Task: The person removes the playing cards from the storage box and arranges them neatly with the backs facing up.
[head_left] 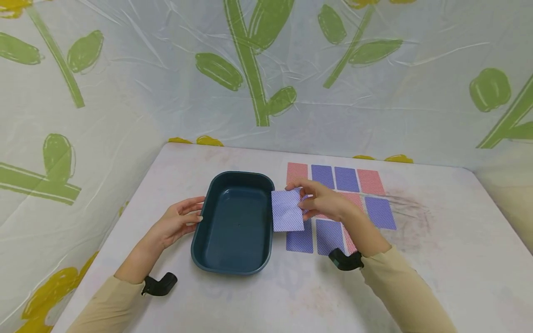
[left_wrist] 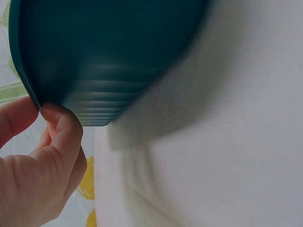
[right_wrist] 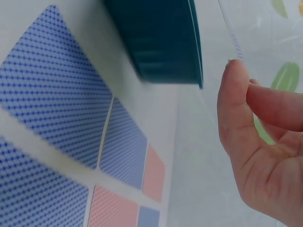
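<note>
A dark teal plastic basin [head_left: 233, 270] stands on the table. My left hand [head_left: 176, 223] is at its left side; in the left wrist view thumb and finger [left_wrist: 61, 113] pinch the rim. By its right edge, my right hand [head_left: 322, 201] holds a blue-backed playing card [head_left: 287, 212] beside the basin's right rim, its face turned away from the head camera. In the right wrist view that card appears nearly edge-on as a thin strip [right_wrist: 229, 30] above the fingertips. The basin holds nothing that I can see.
Several blue-backed cards [head_left: 381, 212] and red-backed cards [head_left: 370, 181] lie in rows right of the basin, partly under the right hand and forearm. The white-covered table [head_left: 291, 296] meets a flower-patterned sheet [head_left: 166, 83] at the back and left.
</note>
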Tool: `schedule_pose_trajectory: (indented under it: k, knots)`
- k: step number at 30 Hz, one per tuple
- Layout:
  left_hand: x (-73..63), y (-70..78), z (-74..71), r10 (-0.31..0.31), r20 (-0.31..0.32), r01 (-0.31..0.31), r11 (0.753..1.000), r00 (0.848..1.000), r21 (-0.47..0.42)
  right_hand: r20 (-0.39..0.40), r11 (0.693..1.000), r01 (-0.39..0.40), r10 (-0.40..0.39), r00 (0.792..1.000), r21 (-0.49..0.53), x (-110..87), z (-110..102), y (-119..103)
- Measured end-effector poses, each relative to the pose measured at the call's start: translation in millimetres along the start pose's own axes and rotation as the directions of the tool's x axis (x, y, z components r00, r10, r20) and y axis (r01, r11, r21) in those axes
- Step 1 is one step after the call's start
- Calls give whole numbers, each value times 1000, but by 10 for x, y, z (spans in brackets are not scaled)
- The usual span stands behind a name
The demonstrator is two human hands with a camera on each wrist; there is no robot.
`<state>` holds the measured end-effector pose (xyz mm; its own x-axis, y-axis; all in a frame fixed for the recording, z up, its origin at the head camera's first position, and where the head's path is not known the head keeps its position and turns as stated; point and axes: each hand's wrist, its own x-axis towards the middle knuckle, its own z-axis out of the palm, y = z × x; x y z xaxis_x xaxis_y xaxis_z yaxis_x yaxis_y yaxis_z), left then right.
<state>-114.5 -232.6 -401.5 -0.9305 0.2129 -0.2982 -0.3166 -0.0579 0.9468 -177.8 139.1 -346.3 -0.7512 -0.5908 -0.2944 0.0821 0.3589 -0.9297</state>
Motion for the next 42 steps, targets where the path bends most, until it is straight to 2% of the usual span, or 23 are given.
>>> schedule_pose_trajectory:
  k: [15,34,42]
  knots:
    - [5,-4,0,0,0,0,1000,1000,-3,-59,998,-34,31,998,-53,-280,-290,190]
    - [-15,19,16,-5,-9,5,1000,1000,3,-104,1000,-28,27,994,-11,-735,-669,428]
    - [-13,5,10,-6,-8,6,1000,1000,7,-153,996,-83,76,985,-37,-961,-856,594]
